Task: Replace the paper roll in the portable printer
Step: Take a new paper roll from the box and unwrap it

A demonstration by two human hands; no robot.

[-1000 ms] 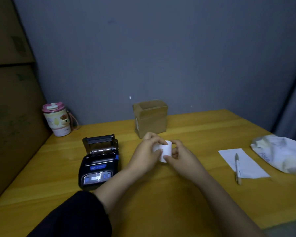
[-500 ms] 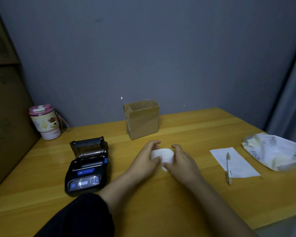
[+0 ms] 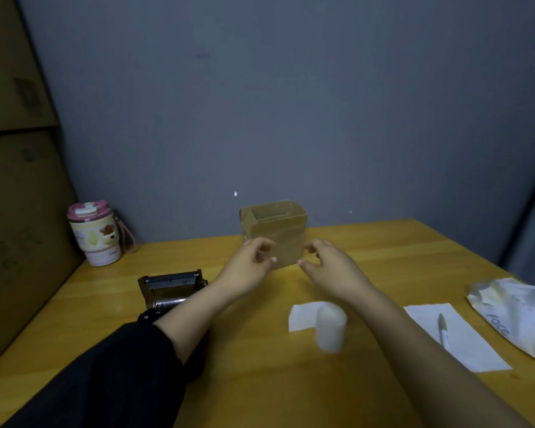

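Observation:
A white paper roll (image 3: 330,329) stands upright on the wooden table (image 3: 260,381), with a loose flap of paper lying to its left. The black portable printer (image 3: 170,290) sits at the left with its lid up; my left forearm covers its front half. My left hand (image 3: 250,264) and my right hand (image 3: 324,262) are both stretched out beyond the roll, one at each side of the small open cardboard box (image 3: 273,231). Their fingers are curled and apart, holding nothing; I cannot tell whether they touch the box.
A pink-lidded cup (image 3: 93,234) stands at the back left by the wall. At the right lie a paper slip (image 3: 457,335) with a pen (image 3: 443,328) on it and a crumpled white bag (image 3: 519,316). Cardboard boxes line the left side.
Both hands let go of the paper roll, which now stands on the table, and moved forward to the cardboard box. The view also shifted.

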